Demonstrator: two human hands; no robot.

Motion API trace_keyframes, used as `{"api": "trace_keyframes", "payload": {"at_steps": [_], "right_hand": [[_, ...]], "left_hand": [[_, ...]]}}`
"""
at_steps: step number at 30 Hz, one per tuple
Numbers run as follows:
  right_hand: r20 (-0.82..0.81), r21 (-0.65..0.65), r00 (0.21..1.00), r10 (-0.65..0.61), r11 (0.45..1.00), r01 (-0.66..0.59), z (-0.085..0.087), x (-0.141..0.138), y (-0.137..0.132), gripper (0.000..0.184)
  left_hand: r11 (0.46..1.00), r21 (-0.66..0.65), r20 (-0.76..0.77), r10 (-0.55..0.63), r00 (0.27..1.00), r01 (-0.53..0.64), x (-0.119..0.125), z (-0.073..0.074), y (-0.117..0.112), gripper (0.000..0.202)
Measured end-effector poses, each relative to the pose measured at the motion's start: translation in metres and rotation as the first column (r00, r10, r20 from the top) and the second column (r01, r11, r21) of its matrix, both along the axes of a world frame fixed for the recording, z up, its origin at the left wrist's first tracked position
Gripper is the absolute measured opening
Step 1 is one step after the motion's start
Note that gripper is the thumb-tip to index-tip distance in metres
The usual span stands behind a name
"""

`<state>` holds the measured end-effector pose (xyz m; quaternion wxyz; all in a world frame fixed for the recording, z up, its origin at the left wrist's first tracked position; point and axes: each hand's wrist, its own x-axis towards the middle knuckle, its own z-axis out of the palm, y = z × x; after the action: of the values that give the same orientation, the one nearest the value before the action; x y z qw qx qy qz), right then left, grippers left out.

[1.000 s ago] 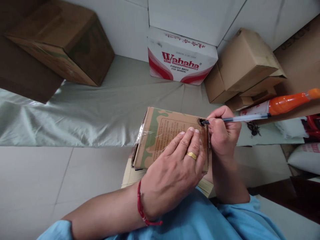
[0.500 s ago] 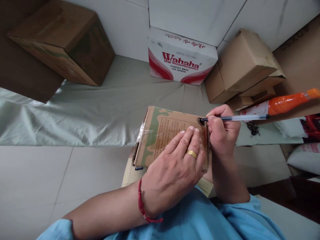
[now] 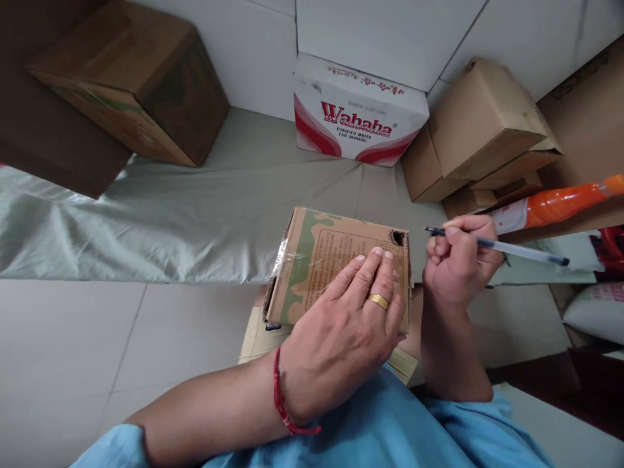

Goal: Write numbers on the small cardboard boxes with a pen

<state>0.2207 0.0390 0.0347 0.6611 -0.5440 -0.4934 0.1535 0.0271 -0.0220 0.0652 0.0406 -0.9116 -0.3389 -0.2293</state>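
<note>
A small cardboard box with green patches and printed text rests on my lap. Near its far right corner is a dark, rough-edged hole. My left hand lies flat across the box top, fingers stretched out, with a gold ring and a red cord bracelet. To the right of the box, apart from it, my right hand pinches a pen with a clear barrel. The pen's dark tip points left toward the hole without touching the box.
A bench with a pale green cover runs ahead. On it stand a Wahaha carton, a large brown box at left and stacked brown boxes at right. An orange bottle lies slanted near my right hand.
My right hand has drawn the pen out of the hole and moved right, away from the box. My left hand keeps its place on the box top.
</note>
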Motion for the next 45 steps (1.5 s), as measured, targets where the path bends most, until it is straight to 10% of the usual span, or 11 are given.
{"api": "trace_keyframes", "payload": {"at_steps": [6,12,19,23,26,31,40,45], "right_hand": [[0.467,-0.323,0.884,0.023,0.935,0.146,-0.051,0.056,0.015,0.025],[0.655,-0.750,0.518,0.550,0.556,0.357,-0.097,0.091,0.039,0.036],[0.643,-0.755,0.551,0.532,0.561,0.339,-0.121,0.102,0.042,0.057],[0.738,-0.597,0.639,0.217,0.652,0.468,-0.134,0.129,0.019,0.060],[0.792,-0.506,0.610,-0.031,0.526,0.683,-0.141,0.154,-0.006,0.065],[0.754,-0.636,0.656,-0.011,0.236,0.735,-0.148,0.170,-0.026,0.088],[0.717,-0.691,0.697,-0.031,0.104,0.716,-0.145,0.179,0.004,0.095],[0.696,-0.712,0.718,0.004,0.126,0.690,-0.135,0.183,0.007,0.097]], "left_hand": [[1.000,-0.008,0.022,-0.016,1.000,0.016,-0.001,-0.003,0.000,0.047],[0.999,-0.035,0.006,-0.037,0.999,0.037,-0.004,-0.001,0.000,0.050],[0.999,-0.038,0.048,-0.031,0.998,0.033,-0.005,0.002,0.002,0.042],[0.998,-0.045,0.036,-0.044,0.998,0.045,-0.006,0.004,0.004,0.043],[0.997,-0.052,0.034,-0.060,0.998,0.062,-0.006,0.006,0.006,0.043],[0.996,-0.061,0.050,-0.065,0.997,0.068,-0.007,0.005,0.008,0.046],[0.991,-0.089,-0.001,-0.099,0.995,0.099,-0.008,0.003,0.006,0.049],[0.956,-0.139,-0.069,-0.268,0.961,0.256,-0.025,0.020,0.023,0.050]]}}
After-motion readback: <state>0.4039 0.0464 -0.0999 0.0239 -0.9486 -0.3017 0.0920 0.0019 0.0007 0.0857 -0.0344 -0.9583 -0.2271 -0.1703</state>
